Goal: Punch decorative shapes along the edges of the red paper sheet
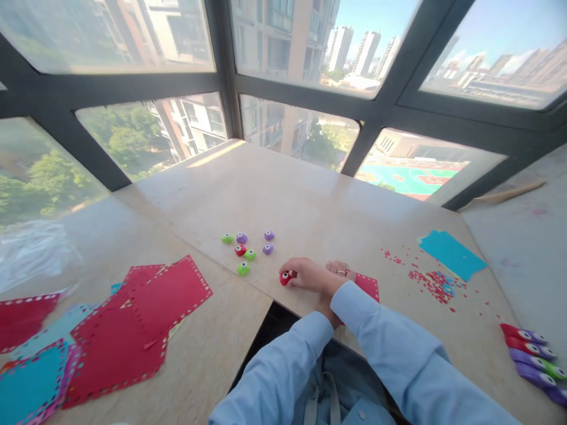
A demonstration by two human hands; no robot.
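Observation:
My forearms cross in front of me. My right hand reaches over to the left, fingers closed around a small red craft punch with a round white eye; it sits at the tabletop. Under the right wrist lies my left hand, its bent fingers on a red sheet of paper with holes along its edge. Much of the left hand and sheet is hidden by the right arm. Beyond the hands stand several similar punches: a green one, a red one and a purple one among them.
Punched red sheets and a blue sheet overlap at left, near clear plastic wrap. Red and blue paper dots are scattered at right, beside blue paper. More punches line the right edge. Windows border the table.

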